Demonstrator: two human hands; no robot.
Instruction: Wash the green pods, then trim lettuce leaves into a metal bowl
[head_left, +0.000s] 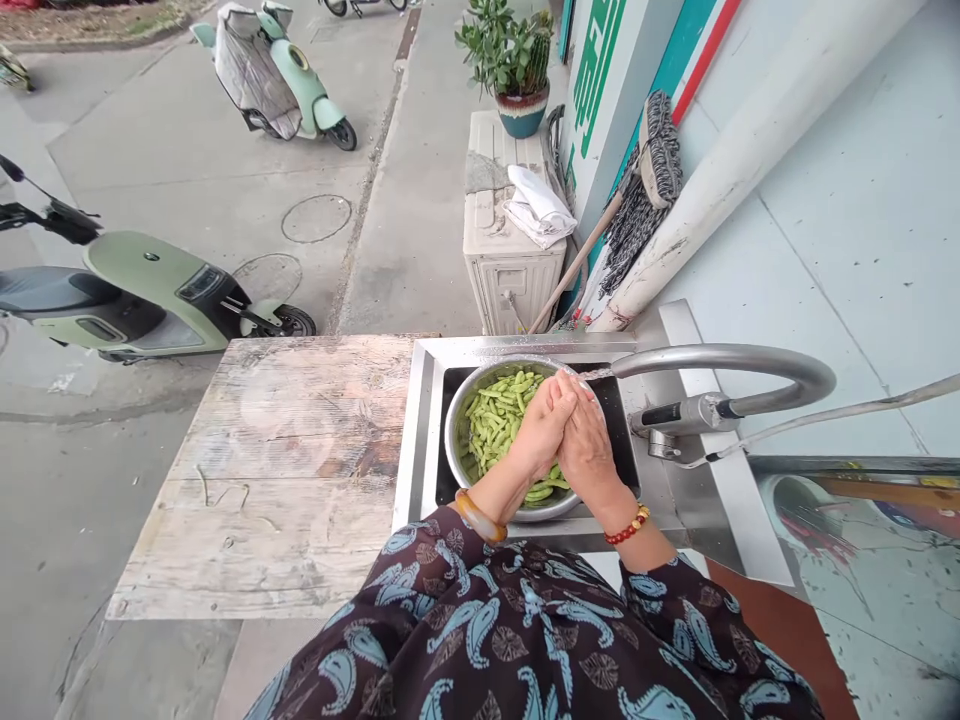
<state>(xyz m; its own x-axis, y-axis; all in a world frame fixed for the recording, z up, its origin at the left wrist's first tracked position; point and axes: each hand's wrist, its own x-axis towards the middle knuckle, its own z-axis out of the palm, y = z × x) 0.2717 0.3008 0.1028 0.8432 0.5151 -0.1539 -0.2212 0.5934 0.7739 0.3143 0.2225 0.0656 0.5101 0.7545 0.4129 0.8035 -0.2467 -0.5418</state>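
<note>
Green soybean pods fill a round metal bowl that sits in the sink. Over the bowl's right half, my left hand and my right hand are pressed together, palm to palm, fingers closed. Whatever lies between the palms, if anything, is hidden. A curved metal faucet reaches in from the right, and water runs from its mouth beside my fingertips. Pods under my hands are partly covered.
A weathered wooden board adjoins the sink on the left, with a few thin strings on it. Beyond stand a white metal box with a folded cloth, a potted plant, a mop and parked scooters. A white pipe slants behind the faucet.
</note>
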